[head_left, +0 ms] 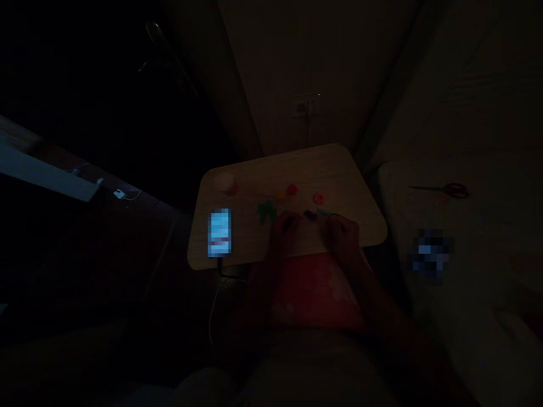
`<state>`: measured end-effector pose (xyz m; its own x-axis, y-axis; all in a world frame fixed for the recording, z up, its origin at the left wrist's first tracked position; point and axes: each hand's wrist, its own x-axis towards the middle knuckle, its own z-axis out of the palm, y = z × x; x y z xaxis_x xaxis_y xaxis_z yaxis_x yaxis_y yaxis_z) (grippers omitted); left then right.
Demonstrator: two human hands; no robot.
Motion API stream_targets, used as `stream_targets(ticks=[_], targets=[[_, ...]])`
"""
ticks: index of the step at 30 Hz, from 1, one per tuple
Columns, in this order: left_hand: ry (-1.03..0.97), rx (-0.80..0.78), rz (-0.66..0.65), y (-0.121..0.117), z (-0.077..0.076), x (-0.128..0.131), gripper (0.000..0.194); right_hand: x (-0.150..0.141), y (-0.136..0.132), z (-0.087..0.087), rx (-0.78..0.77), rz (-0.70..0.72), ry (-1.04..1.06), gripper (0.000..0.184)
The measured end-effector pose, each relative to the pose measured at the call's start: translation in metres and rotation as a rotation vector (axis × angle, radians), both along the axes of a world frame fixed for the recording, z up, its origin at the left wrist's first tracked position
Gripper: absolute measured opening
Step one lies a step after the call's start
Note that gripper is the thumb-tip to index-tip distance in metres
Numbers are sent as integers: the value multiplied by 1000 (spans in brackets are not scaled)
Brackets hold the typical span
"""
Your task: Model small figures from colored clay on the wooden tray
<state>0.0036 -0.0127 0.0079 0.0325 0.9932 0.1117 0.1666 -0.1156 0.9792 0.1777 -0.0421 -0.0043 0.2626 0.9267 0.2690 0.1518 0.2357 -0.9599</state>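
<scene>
Both hands rest curled on a pale wooden table (348, 169): right hand (344, 236) pinching a thin teal tool (324, 212); left hand (285, 227) grip unclear, small dark piece (309, 215) at its three o'clock.

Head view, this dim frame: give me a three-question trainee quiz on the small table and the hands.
1. True or false: the lit phone lies on the wooden table near its left edge.
2. Which coloured piece lies nearest the left hand? A) green piece B) red piece C) scissors
3. Where do the scissors lie: on the table or off it?

Key: 1 true. 2 A. 3 Off it, on the pale surface to the right; the right hand holds a thin teal tool.
</scene>
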Motion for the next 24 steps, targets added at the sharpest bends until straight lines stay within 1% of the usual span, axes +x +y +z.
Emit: stream_targets(ticks=[3, 7, 9, 13, 16, 20, 22, 24], targets=[[-19, -1, 3, 0, 1, 1, 9, 0, 2, -2, 11, -3, -30, 43], [-20, -26, 7, -1, 0, 1, 10, 0, 5, 0, 102, 15, -115, 22], [-28, -11, 5, -1, 0, 1, 10, 0, 6, 0, 98, 18, -119, 22], [-31, 8, -5, -1, 0, 0, 11, -2, 6, -2, 90, 23, -50, 29], [-20, -1, -10, -1, 1, 0, 10, -4, 5, -3, 55, 37, 19, 28], [-11, -1, -3, -1, 1, 0, 8, -6, 4, -1, -33, 34, 46, 19], [-2, -3, 0, -1, 1, 0, 8, -7, 3, -2, -70, 18, 71, 14], [11, -7, -6, 0, 0, 0, 9, -8, 2, -2, -82, -5, 94, 14]])
